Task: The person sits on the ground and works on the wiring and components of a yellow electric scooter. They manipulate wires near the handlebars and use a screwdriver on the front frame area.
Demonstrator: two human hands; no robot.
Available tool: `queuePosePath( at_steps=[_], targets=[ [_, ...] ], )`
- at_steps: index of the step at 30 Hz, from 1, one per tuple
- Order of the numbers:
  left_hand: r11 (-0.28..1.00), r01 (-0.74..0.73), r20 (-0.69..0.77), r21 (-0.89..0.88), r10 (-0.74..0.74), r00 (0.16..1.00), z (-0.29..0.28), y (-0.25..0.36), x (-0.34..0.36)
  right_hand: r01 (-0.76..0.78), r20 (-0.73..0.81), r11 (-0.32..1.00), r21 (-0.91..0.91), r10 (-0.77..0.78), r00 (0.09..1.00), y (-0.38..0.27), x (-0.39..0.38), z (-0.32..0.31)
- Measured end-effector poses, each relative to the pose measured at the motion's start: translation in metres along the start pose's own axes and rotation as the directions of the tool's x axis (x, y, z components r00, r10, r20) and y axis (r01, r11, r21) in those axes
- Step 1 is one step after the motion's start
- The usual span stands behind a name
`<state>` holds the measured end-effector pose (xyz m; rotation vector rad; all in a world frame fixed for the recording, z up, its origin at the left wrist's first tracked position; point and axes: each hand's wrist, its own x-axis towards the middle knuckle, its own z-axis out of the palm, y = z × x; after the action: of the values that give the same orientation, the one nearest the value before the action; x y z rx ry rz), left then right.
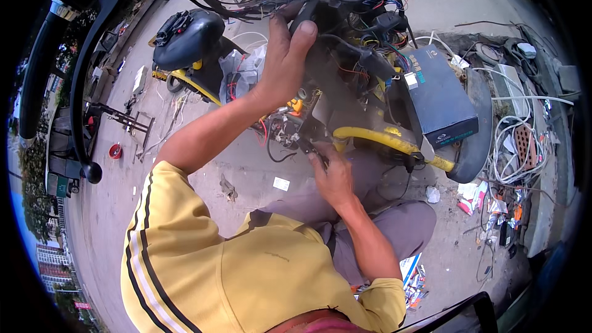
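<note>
— Wiring (280,129) of the stripped scooter sits at the picture's centre, a knot of red, black and yellow leads under the frame. Where are the hands?

— Right hand (333,176) is at about five o'clock from that knot, fingers bent and pinched together on a small dark tool or connector (310,148) that pokes into the leads. I cannot tell which it is.

— And the other?

— Left hand (285,55) is up at twelve o'clock from the wiring, arm stretched out, fingers curled over a black part of the frame (308,15) with the thumb pressed on its near side. It is clamped there.

— What lies around?

— A dark box-shaped battery (441,102) at three o'clock from the wiring, tilted, with a yellow tube (382,140) running just below it. A black scooter body panel (185,40) lies at ten o'clock on the concrete ground (123,209). White cables (515,142) coil far out at three o'clock, beside scraps and small packets. A red roll of tape (115,151) lies well apart at nine o'clock.

— Clothing?

— A yellow shirt with dark stripes on the sleeve (185,259) and grey trousers.
</note>
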<state>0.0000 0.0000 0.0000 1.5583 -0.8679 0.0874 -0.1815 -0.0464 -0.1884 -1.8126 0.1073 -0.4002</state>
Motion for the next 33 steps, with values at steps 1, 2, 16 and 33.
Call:
queuePosePath(
  at_steps=[1, 2, 16, 33],
  targets=[
    [1.0, -0.007, -0.017, 0.014, 0.007, 1.0, 0.004, 0.003, 0.0, -0.066, 0.024, 0.997, 0.037, 0.065, 0.998, -0.005, 0.005, 0.004],
    [1.0, -0.013, -0.035, 0.027, 0.014, 0.999, 0.005, 0.004, -0.002, -0.133, 0.05, 0.989, 0.071, 0.129, 0.99, -0.01, 0.01, 0.009],
    [0.976, -0.163, -0.006, 0.142, 0.166, 0.986, -0.008, -0.014, 0.002, -0.042, -0.344, 0.992, -0.122, -0.002, 0.939, 0.05, 0.062, 0.117],
    [0.989, -0.117, 0.011, 0.088, 0.117, 0.993, -0.003, -0.013, 0.004, 0.047, -0.033, 0.631, -0.774, -0.114, 0.993, 0.037, 0.076, 0.102]
  ],
)
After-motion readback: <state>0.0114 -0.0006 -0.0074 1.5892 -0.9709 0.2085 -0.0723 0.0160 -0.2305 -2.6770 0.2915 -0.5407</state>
